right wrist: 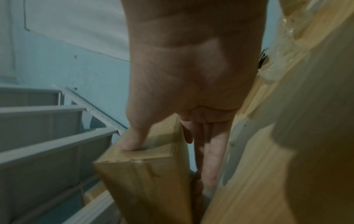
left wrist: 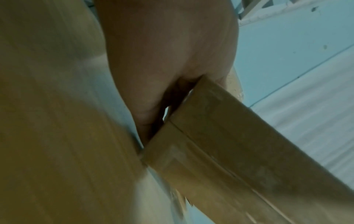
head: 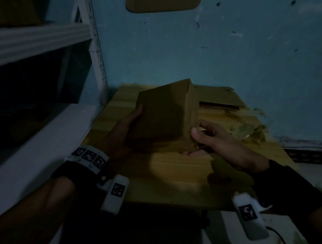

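A brown cardboard box (head: 162, 114) is held tilted above the wooden table (head: 171, 181), one corner pointing up. My left hand (head: 131, 120) grips its left side, thumb on the near face and fingers hidden behind it. In the left wrist view the palm (left wrist: 162, 60) wraps the box's edge (left wrist: 239, 151). My right hand (head: 196, 141) pinches the lower right corner. In the right wrist view its thumb (right wrist: 134, 144) presses one face of the box (right wrist: 149, 174) while the fingers (right wrist: 212, 151) lie along the other side. Shiny tape shows at that corner.
Flattened cardboard (head: 220, 99) lies at the back of the table against the blue wall. Crumpled clear tape or plastic (head: 250, 129) sits at the right. White metal shelving (head: 39, 37) stands close on the left. A white surface with a black cable (head: 281, 242) is at lower right.
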`<state>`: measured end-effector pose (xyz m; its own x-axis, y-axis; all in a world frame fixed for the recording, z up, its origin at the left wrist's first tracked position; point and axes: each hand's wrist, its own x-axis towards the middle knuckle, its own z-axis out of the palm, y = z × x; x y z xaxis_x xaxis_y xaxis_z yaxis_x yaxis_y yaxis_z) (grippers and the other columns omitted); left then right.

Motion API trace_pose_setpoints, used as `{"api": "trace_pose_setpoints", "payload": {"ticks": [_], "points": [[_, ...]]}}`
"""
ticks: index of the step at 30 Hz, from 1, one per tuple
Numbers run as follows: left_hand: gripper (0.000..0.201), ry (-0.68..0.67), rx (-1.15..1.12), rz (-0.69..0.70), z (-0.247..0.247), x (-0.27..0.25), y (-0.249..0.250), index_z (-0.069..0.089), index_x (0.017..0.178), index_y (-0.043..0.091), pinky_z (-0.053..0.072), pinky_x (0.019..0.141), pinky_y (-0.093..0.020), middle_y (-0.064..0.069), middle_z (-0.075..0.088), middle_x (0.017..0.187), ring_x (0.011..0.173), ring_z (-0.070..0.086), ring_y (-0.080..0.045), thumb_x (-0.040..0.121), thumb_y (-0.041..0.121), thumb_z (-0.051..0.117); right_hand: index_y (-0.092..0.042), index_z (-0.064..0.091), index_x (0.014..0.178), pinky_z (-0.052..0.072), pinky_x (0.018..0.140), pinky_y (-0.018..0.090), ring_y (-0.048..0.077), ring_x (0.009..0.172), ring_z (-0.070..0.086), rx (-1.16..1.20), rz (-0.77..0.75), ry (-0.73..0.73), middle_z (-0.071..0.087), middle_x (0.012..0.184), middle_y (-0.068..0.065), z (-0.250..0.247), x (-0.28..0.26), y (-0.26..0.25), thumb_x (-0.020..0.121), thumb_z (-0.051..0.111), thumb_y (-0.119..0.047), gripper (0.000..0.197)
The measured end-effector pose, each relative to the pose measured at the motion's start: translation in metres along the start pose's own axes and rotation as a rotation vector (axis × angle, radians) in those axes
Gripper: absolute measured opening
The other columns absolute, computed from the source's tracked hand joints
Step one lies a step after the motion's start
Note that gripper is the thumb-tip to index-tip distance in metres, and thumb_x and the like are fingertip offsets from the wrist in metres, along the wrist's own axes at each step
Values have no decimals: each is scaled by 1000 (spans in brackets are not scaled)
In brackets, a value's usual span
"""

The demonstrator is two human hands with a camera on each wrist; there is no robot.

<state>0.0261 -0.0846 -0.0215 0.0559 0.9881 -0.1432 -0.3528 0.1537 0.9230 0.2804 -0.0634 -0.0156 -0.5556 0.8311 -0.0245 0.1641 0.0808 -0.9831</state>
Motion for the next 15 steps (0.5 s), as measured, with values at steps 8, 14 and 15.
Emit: {"api": "trace_pose_setpoints", "payload": {"ticks": [8, 14, 15], "points": [[41, 7, 81, -25, 5, -5, 2, 63, 119, 24, 57, 83, -40, -3, 77, 106, 96, 75, -22, 96, 54, 48, -12, 57, 132, 60, 89, 39, 32, 102, 73, 31, -13, -35, 74, 116, 10, -5, -4, -3, 84, 67, -30, 52], [49, 1, 101, -46, 2, -6, 1, 65, 118, 24, 50, 102, -51, -4, 76, 113, 107, 71, -26, 81, 57, 59, -11, 64, 118, 61, 84, 35, 23, 90, 75, -12, -56, 9, 78, 101, 6, -6, -5, -1, 88, 68, -14, 30], [50, -3, 100, -46, 1, -5, 0, 64, 119, 24, 48, 104, -52, -4, 75, 113, 108, 71, -26, 81, 57, 60, -11, 65, 117, 61, 83, 35, 22, 90, 75, -19, -66, 15, 78, 100, 7, -7, -5, 0, 89, 68, -13, 28]]}}
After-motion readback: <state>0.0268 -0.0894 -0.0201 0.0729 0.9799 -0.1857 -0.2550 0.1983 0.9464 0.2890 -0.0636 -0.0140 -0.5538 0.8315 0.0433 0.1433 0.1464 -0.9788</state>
